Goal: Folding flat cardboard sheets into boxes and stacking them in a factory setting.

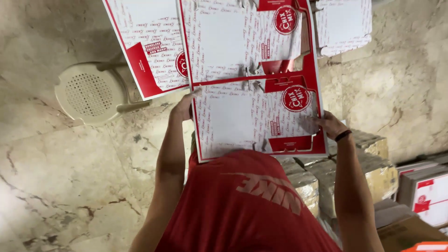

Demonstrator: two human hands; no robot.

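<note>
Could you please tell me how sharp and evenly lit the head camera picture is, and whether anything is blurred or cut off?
Head view: light is soft and even, no hard glare; the cardboard sheet between the left hand and right hand is fairly sharp; its print is slightly soft; the white stool reads clearly; the upper sheets run off the top edge.

— What are the hands on?

— A flat, unfolded red-and-white printed carton sheet (254, 93), held up in front of a red shirt (247, 210). The left hand (183, 108) grips its left edge; the right hand (330, 125), with a dark wristband (343, 136), presses its right edge.

— Anything around it?

— A second carton sheet (147, 46) lies just left of it, over a cream plastic stool (91, 93) on the marble floor (70, 177). Wrapped bundles (373, 168) and stacked folded boxes (427, 191) sit at the right.
</note>
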